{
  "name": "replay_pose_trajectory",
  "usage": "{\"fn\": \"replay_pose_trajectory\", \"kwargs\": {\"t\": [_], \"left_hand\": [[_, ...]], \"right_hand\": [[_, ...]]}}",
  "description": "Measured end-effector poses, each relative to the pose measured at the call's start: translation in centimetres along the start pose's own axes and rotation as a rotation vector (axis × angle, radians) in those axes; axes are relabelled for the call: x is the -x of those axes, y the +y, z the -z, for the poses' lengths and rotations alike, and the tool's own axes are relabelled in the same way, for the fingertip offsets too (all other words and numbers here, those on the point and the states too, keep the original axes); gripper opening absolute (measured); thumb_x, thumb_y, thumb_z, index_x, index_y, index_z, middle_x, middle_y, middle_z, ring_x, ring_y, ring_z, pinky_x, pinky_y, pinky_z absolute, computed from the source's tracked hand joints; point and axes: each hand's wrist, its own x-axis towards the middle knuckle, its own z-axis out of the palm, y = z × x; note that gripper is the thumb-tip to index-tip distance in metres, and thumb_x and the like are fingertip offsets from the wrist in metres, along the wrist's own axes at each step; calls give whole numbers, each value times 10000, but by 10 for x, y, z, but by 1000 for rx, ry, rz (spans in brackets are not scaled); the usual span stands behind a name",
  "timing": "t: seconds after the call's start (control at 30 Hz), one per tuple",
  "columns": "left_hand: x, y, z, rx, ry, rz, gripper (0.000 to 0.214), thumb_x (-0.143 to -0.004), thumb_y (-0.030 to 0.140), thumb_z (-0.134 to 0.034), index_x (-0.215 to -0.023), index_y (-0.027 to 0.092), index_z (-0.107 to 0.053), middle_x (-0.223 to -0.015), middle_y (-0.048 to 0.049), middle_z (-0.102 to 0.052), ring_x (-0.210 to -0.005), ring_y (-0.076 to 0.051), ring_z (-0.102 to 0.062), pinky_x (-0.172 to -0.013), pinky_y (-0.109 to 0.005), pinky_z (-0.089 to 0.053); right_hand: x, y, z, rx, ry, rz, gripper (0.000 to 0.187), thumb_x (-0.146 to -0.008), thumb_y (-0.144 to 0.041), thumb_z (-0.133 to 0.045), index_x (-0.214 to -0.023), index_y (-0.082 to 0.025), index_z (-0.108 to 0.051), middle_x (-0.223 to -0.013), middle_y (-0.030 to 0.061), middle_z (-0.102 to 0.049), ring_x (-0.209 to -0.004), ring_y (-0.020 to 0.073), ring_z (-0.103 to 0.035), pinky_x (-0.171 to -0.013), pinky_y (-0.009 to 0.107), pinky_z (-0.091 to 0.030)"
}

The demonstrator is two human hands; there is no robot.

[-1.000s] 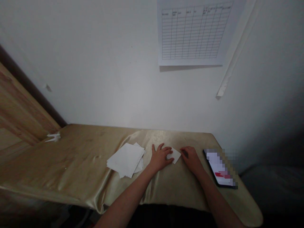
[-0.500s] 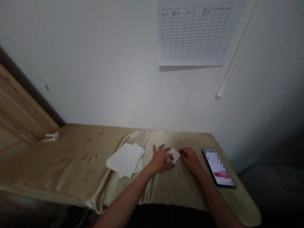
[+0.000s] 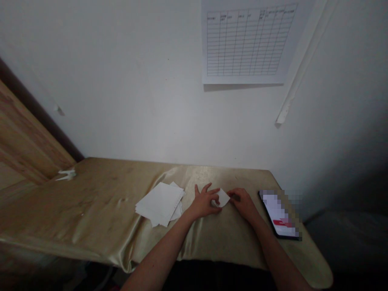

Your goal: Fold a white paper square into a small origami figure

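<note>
A small folded piece of white paper (image 3: 223,197) lies on the table's golden cloth (image 3: 100,206), near the wall. My left hand (image 3: 203,204) rests on its left side, thumb and forefinger pinching the paper's edge, the other fingers spread. My right hand (image 3: 244,203) holds the paper's right corner with curled fingers. Both forearms reach in from the lower edge of the view.
A loose stack of white sheets (image 3: 160,203) lies left of my hands. A phone (image 3: 278,214) with a lit screen lies at the right end of the table. A small white object (image 3: 66,174) sits at the far left. A printed grid sheet (image 3: 248,40) hangs on the wall.
My left hand's fingers have drawn in from lying flat on the paper to a pinch at its edge. The paper looks a little narrower. My right hand has barely moved.
</note>
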Motion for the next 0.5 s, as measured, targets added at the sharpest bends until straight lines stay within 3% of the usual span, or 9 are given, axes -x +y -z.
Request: {"fn": "replay_pose_trajectory", "kwargs": {"t": [0.17,0.5], "left_hand": [[0,-2,3,23,-9,6,116,-869,404,-635,-884,301,-685,-1494,65,-490,-1489,-330,-194,-1051,-779,156],[1,-7,4,68,-14,13,162,-759,381,-760,-890,321,-685,-1463,78,-525,-1484,-350,-197,-1031,-786,174]], "right_hand": [[-2,5,1,39,-51,9,170,-820,-276,-621,-929,-249,-749,-970,60,-702,-1019,241,-589,-951,406,-437],[-2,3,0,101,-73,28,144,-858,-295,-605,-879,-229,-731,-981,66,-679,-1013,235,-565,-940,381,-418]]}}
